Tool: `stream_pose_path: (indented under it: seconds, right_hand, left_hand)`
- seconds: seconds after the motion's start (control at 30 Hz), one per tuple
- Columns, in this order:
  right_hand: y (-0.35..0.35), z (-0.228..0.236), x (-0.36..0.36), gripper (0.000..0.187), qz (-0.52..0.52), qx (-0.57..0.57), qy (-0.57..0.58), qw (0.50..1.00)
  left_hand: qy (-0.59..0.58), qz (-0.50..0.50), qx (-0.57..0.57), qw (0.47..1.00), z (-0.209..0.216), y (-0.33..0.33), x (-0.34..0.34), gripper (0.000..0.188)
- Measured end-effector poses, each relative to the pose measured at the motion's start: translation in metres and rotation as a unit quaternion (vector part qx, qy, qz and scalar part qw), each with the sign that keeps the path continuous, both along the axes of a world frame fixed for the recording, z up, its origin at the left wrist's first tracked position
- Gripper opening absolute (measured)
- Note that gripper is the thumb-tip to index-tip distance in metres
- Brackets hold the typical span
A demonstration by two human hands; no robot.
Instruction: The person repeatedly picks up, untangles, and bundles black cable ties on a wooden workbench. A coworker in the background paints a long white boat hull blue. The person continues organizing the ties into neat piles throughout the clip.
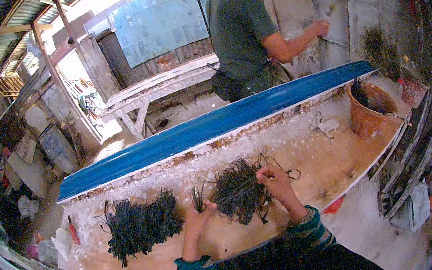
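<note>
My left hand [200, 217] is closed around a small bunch of black strings [197, 198], whose ends stick up above the fingers. To its right, my right hand [274, 178] pinches black string between thumb and fingers, at the edge of a loose tangled heap of black strings [237, 192]. Thin strands seem to run between the two hands across that heap. Left of my left hand lies a neater pile of black string bundles [139, 225], laid side by side on the wooden worktop [308, 172].
A long blue panel [209, 126] runs along the worktop's far side. An orange bucket [365, 119] with dark stuff inside stands at the right end. A red-handled tool [73, 230] lies at the left end. Beyond the panel a person [243, 33] faces right, one arm out.
</note>
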State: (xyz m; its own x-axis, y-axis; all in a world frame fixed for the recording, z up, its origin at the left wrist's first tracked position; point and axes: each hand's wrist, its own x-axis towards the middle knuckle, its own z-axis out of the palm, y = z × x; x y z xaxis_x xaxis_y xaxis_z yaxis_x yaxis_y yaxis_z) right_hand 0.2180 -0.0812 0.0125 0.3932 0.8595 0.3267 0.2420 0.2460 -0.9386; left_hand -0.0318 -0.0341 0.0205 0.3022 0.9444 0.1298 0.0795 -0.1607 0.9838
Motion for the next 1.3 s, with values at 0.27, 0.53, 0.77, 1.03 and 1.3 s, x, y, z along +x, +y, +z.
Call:
stream_pose_path:
  seconds: [0.27, 0.53, 0.77, 1.03, 1.3]
  right_hand:
    - [-0.050, 0.002, 0.011, 0.012, -0.159, -0.044, -0.102, 0.981]
    - [-0.070, -0.015, 0.035, 0.022, -0.225, -0.106, -0.225, 0.942]
    - [-0.086, -0.017, 0.019, 0.032, -0.193, -0.096, -0.367, 0.905]
    - [-0.103, 0.026, -0.070, 0.039, 0.002, 0.086, -0.472, 0.877]
    - [-0.122, 0.007, -0.092, 0.022, 0.134, -0.003, -0.297, 0.945]
  left_hand:
    - [0.095, 0.113, 0.045, 0.988, -0.010, -0.028, -0.015, 0.014]
    - [0.031, 0.152, 0.049, 0.987, -0.013, -0.047, -0.024, 0.007]
    - [-0.020, 0.132, -0.052, 0.990, -0.008, -0.059, -0.023, 0.008]
    - [-0.008, 0.077, 0.020, 0.997, 0.020, -0.100, -0.017, 0.013]
    - [-0.368, 0.038, -0.050, 0.928, -0.004, -0.138, -0.010, 0.033]
